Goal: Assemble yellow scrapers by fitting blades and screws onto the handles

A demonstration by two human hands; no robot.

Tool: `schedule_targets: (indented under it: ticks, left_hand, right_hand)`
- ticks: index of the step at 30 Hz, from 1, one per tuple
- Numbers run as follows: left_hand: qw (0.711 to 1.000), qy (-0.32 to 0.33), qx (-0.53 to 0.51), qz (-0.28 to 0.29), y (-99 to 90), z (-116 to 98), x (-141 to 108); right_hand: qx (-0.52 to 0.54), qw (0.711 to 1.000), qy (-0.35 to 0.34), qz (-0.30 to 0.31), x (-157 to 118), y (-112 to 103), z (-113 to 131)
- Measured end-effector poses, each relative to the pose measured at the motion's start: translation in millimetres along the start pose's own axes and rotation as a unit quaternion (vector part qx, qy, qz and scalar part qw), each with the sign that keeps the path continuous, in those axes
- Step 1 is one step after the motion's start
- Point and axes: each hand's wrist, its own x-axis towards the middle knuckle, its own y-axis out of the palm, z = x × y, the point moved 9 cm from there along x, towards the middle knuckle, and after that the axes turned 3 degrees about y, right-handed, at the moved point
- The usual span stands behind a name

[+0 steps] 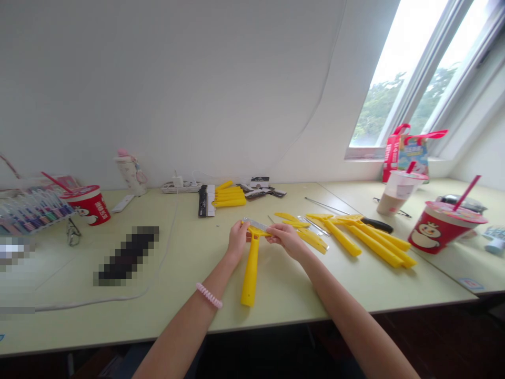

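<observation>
Between my two hands is a yellow-handled scraper [250,273], its handle pointing toward me and its head away. A metal blade [258,225] lies along the head. My left hand [237,241] grips the left end of the head, fingers closed. At the right end, my right hand [288,239] pinches the head and blade. Just beyond my right hand lie loose yellow scraper head pieces [313,240] and metal blades [313,225]. Farther right, several yellow scraper handles [374,245] lie in a bunch, with a black-handled screwdriver [376,225] partly beneath them.
Packaged yellow scrapers [229,197] and black packets [260,185] lie near the wall. Red cups [432,234] and a drink cup [394,197] stand at the right. A pixelated dark object [128,256], a cable [158,273] and a pen rack [39,213] are on the left.
</observation>
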Motion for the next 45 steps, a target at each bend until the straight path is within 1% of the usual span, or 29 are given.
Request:
schedule_targets:
  ticks: [2,4,6,7,8,11,14,19,22,27,30,32,34,36,37,39,40,43,45]
  left_hand:
    - [0.999,-0.031,-0.018,0.025,6.5,5,-3]
    - [0.996,-0.055,-0.036,0.065,16.2,10,-6]
    - [0.991,-0.066,-0.048,0.104,24.9,14,-9]
    - [0.990,-0.066,-0.049,0.112,26.8,15,-9]
    - [0.991,-0.065,-0.047,0.110,26.7,15,-9]
    - [0.995,-0.060,-0.023,0.078,19.8,15,-8]
    - [0.997,-0.054,0.000,0.056,14.0,10,-7]
    - [0.998,-0.035,0.001,0.055,13.3,1,-8]
    - [0.998,-0.027,-0.003,0.054,13.5,0,-8]
    - [0.998,-0.029,0.000,0.048,12.2,0,-9]
    - [0.998,-0.028,-0.004,0.050,12.1,0,-9]
    - [0.998,-0.028,-0.008,0.051,11.6,1,-8]
    - [0.998,-0.030,-0.012,0.048,10.2,2,-6]
    - [0.998,-0.035,-0.016,0.044,8.6,4,-5]
    - [0.998,-0.037,-0.018,0.043,7.9,5,-5]
    - [0.998,-0.038,-0.019,0.040,6.6,6,-5]
    - [0.998,-0.038,-0.019,0.040,6.4,6,-5]
    - [0.998,-0.039,-0.015,0.042,6.7,5,-6]
    - [0.998,-0.037,-0.010,0.043,7.0,4,-6]
  right_hand:
    - [0.006,1.000,-0.008,-0.007,2,-3,1]
    - [0.009,1.000,-0.014,-0.008,3,-5,2]
    - [0.005,1.000,-0.015,-0.004,2,-5,2]
    - [0.001,1.000,-0.015,0.001,2,-4,2]
    - [-0.006,1.000,-0.015,0.005,1,-3,3]
    - [-0.026,0.999,-0.013,0.013,-3,2,4]
    - [-0.026,1.000,-0.001,0.011,-6,5,4]
    - [-0.025,0.999,0.016,0.027,-6,9,1]
    - [-0.033,0.999,0.015,0.033,-5,10,-1]
    - [-0.061,0.998,-0.017,0.024,-5,7,4]
    - [-0.064,0.998,-0.022,0.017,-4,6,5]
    - [-0.064,0.998,-0.017,-0.004,-3,2,5]
    - [-0.086,0.995,-0.032,-0.042,-1,-6,10]
    - [-0.142,0.982,-0.075,-0.095,-3,-18,21]
    - [-0.182,0.970,-0.102,-0.123,-5,-25,29]
    - [-0.264,0.936,-0.144,-0.182,-10,-41,43]
    - [-0.297,0.918,-0.153,-0.213,-14,-50,48]
    - [-0.352,0.872,-0.145,-0.307,-23,-83,57]
    - [-0.406,0.835,-0.132,-0.346,-26,-98,59]
